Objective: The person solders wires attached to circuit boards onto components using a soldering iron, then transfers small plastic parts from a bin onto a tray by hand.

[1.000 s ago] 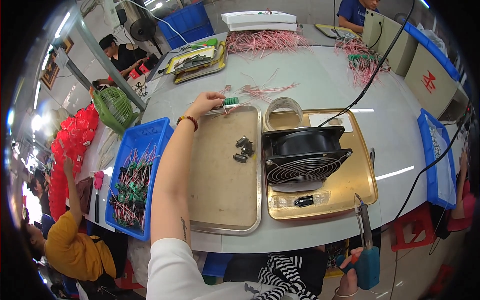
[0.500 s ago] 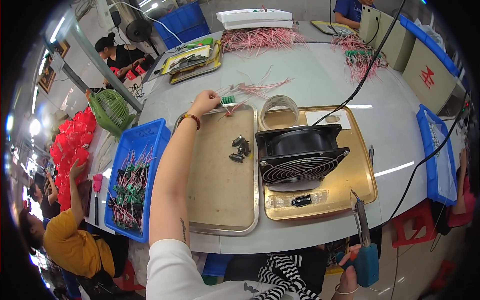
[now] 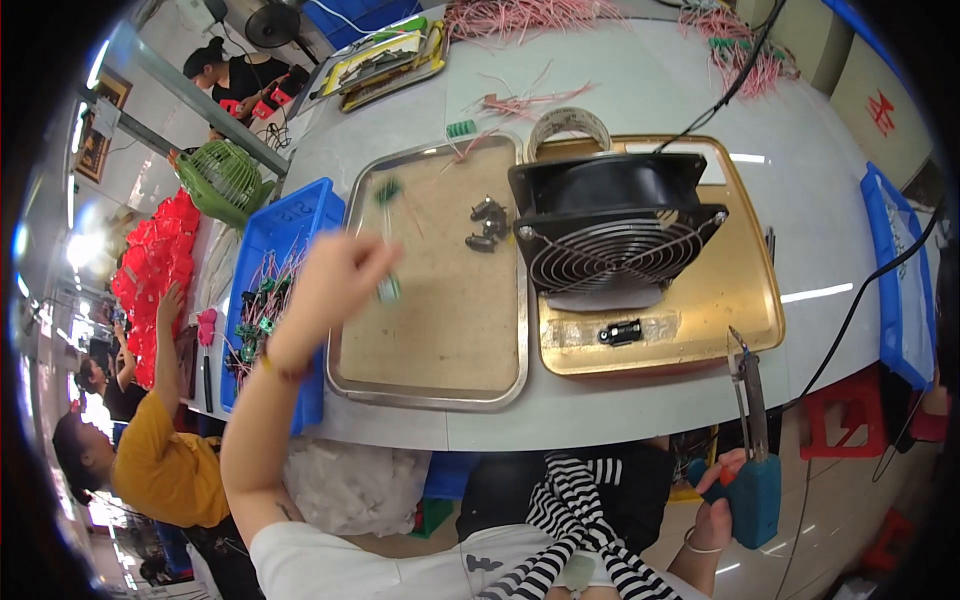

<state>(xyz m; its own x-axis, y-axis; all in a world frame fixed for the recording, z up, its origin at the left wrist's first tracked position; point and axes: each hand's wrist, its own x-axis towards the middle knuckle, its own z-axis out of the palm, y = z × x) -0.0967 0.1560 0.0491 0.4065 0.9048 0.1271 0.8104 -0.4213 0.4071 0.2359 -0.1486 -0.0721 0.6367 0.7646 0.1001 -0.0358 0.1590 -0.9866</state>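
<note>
My left hand (image 3: 345,280), smeared by motion, is above the left edge of a silver-rimmed tray (image 3: 440,350). Beside its fingers is a blurred green piece (image 3: 388,289); whether they hold it I cannot tell. Another blurred green piece (image 3: 388,190) with a pink wire shows over the same tray. Several small black parts (image 3: 487,225) lie there too. At the lower right my right hand (image 3: 712,515) is closed around a teal-handled soldering gun (image 3: 758,495), tip up, near the corner of a gold tray (image 3: 700,345). A black part (image 3: 620,332) sits on that tray.
A black fan (image 3: 620,220) stands on the gold tray, with a tape roll (image 3: 570,122) behind. Left, a blue bin (image 3: 325,205) contains wired green boards. A green block (image 3: 460,128) and pink wires (image 3: 530,103) lie beyond the trays. Co-workers sit at left.
My left hand has come back from the green block toward me and left, over the tray's left edge. Green pieces now show over the tray. My view has tilted downward; the right hand keeps the soldering gun.
</note>
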